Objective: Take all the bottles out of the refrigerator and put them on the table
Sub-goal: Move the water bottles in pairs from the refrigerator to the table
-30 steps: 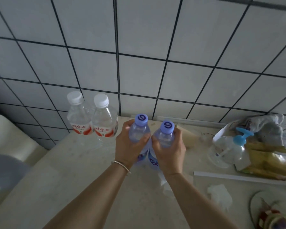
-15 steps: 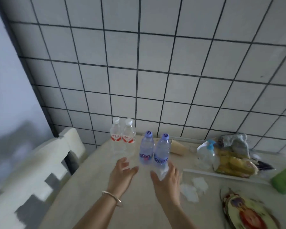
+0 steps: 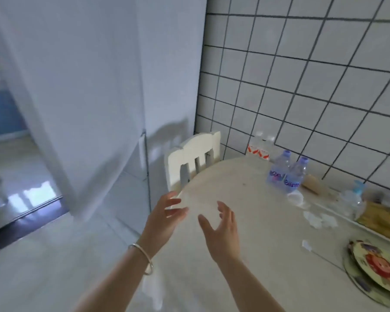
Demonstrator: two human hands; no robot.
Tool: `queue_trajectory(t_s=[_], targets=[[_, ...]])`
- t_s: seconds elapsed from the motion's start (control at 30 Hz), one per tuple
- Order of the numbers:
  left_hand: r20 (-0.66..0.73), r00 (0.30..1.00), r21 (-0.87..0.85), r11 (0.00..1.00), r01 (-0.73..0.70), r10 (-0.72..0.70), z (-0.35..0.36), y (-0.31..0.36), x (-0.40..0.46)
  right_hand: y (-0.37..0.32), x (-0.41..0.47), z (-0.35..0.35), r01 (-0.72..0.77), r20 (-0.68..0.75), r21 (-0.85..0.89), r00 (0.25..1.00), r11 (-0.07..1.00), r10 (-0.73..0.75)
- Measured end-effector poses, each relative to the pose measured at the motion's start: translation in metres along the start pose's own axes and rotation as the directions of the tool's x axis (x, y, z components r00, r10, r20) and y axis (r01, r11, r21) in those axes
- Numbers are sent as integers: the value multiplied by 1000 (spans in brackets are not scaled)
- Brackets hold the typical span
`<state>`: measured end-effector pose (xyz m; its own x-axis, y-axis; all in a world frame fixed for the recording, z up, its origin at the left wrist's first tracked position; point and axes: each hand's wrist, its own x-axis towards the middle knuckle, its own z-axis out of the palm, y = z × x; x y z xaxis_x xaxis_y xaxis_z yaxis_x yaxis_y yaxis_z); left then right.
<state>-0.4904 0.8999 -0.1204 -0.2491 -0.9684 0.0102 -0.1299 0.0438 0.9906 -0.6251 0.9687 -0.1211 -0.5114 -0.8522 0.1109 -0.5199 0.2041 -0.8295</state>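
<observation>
Both hands hover empty over the table's (image 3: 245, 221) near left edge: the left hand (image 3: 164, 217) and right hand (image 3: 221, 230) have fingers spread and relaxed. Four bottles stand far right by the tiled wall (image 3: 302, 86): two blue-capped (image 3: 286, 174), two red-labelled (image 3: 260, 147) behind. A chair (image 3: 194, 158) stands at the table's far left.

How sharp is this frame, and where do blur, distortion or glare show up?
Head view: soft with motion blur throughout; the red-labelled bottles smear most, the purple-capped bottles less; left hand and right hand are soft-edged; wide-angle bends the tile grid; glare sits on the glossy floor.
</observation>
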Motion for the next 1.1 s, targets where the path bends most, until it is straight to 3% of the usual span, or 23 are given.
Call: queue_trajectory(t_s=[0.13, 0.33, 0.5, 0.73, 1.1], targets=[[-126, 992, 8, 1000, -28, 29, -89, -12, -71, -43, -70, 48, 99, 185, 3, 978, 995, -98], [-270, 962, -52, 998, -40, 24, -226, -19, -137, -121, -154, 140, 270, 382, 22, 887, 963, -258], [-406, 913, -57, 997, -58, 30, -349, -33, -170, -186, -193, 219, 295, 457, 54, 843, 954, -286], [-456, 889, 25, 999, -41, 48, -484, -53, -158, -263, -207, 314, 166, 412, 136, 887, 977, -208], [-379, 925, -76, 995, -71, 37, -566, -64, 12, -351, -73, 455, 122, 189, 254, 967, 960, -173]])
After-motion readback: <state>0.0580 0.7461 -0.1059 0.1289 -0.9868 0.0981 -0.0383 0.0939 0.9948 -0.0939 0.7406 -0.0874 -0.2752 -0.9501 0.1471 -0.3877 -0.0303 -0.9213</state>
